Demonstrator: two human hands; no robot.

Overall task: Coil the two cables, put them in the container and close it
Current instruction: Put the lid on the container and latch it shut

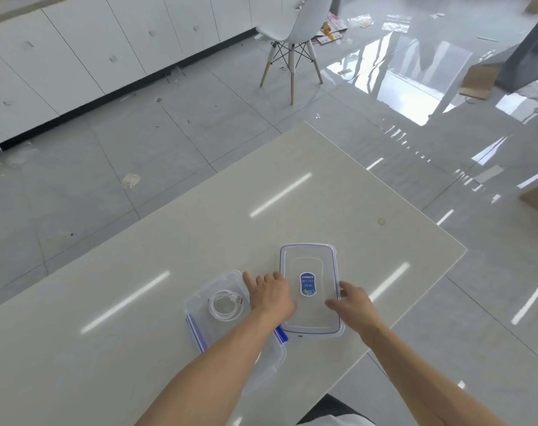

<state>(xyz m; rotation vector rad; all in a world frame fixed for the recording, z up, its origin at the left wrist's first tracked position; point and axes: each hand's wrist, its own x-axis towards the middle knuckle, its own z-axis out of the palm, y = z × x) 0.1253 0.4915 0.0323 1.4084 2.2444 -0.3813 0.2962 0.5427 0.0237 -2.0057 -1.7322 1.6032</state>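
A clear plastic container (200, 292) with blue side clips sits open on the table near the front. One coiled white USB cable (226, 305) lies inside it; my left forearm hides the container's near half. The clear lid (307, 262), with a blue label in its middle, lies flat just right of the container. My left hand (272, 295) grips the lid's left edge, thumb spread toward the container. My right hand (352, 302) holds the lid's right edge, thumb on top.
The pale glossy table (200, 226) ends close behind the lid on the right and far sides. A white chair (295, 29) stands on the tiled floor beyond. White cabinets line the far left wall.
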